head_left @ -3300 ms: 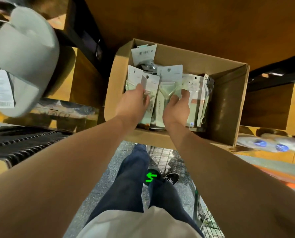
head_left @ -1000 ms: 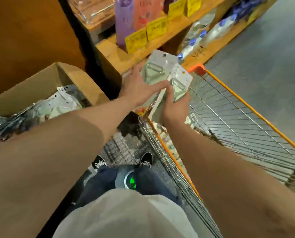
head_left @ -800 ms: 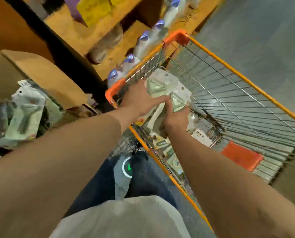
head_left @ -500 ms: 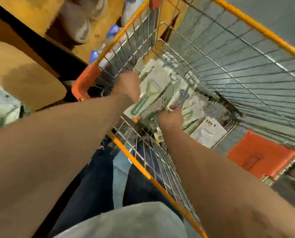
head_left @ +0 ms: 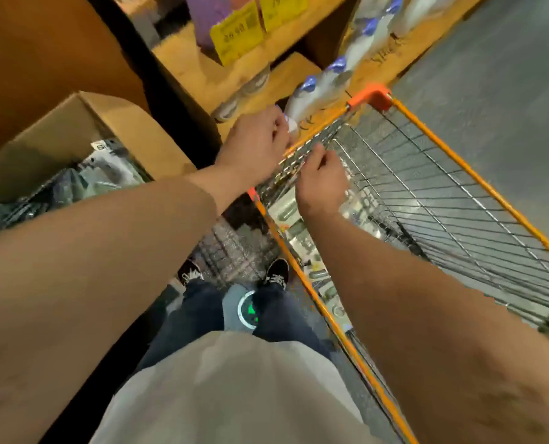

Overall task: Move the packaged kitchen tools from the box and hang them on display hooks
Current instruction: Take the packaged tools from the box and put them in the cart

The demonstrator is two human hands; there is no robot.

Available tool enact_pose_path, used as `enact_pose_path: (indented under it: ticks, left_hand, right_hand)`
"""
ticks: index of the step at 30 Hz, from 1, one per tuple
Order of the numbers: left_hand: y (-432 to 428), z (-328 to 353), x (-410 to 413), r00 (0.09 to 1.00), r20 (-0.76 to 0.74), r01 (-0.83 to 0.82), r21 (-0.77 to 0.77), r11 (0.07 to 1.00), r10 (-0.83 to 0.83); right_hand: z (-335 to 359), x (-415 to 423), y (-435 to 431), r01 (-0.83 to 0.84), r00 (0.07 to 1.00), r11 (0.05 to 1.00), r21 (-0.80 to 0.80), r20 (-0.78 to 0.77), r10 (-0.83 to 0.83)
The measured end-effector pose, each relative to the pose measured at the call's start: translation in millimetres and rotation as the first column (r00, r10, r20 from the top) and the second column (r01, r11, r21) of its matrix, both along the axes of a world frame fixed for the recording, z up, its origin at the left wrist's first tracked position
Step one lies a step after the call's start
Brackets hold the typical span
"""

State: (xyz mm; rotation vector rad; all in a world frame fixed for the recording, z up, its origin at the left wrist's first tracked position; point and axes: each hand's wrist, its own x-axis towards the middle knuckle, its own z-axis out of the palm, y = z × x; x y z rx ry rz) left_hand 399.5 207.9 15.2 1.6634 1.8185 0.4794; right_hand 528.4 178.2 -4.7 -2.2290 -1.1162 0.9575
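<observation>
Orange cart (head_left: pixel 459 162), left hand (head_left: pixel 254 145) and right hand (head_left: pixel 322 181) empty, loose at rim, box (head_left: pixel 129 123) beside, bottles (head_left: pixel 327 81) beyond

Two hands (head_left: pixel 254 145) (head_left: pixel 322 182), one box (head_left: pixel 122 123), one cart (head_left: pixel 459 162)

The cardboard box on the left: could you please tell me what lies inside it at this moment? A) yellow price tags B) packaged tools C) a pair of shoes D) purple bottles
B: the cardboard box is open at the top, and packaged tools in clear wrapping lie heaped inside it.
</observation>
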Motion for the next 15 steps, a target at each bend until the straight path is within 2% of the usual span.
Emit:
enact_pose_path:
  ticks: [2,5,8,11,13,15]
  left_hand:
    - [-9,12,-59,0.985,-0.005,-0.171,0.05,0.984,0.171]
    - [-41,9,-158,0.907,-0.064,-0.419,-0.047,0.907,0.416]
    - [-100,-18,-244,0.792,-0.15,-0.61,-0.176,0.773,0.592]
    - [-163,-53,-306,0.695,-0.222,-0.716,-0.299,0.63,0.684]
    - [-197,-71,-334,0.671,-0.271,-0.739,-0.325,0.591,0.69]
    - [-222,-84,-356,0.61,-0.266,-0.787,-0.311,0.532,0.747]
  right_hand:
    - [21,-52,6,-0.092,0.996,0.99,0.103,0.015,0.091]
    - [26,-141,-2,-0.262,0.965,0.958,0.118,-0.001,0.264]
    - [7,-233,-28,-0.492,0.869,0.87,0.033,-0.037,0.493]
    - [-24,-312,-62,-0.688,0.725,0.718,-0.108,-0.06,0.686]
    - [-45,-353,-83,-0.734,0.675,0.646,-0.208,-0.119,0.728]
    - [-66,-384,-96,-0.744,0.651,0.591,-0.312,-0.136,0.747]
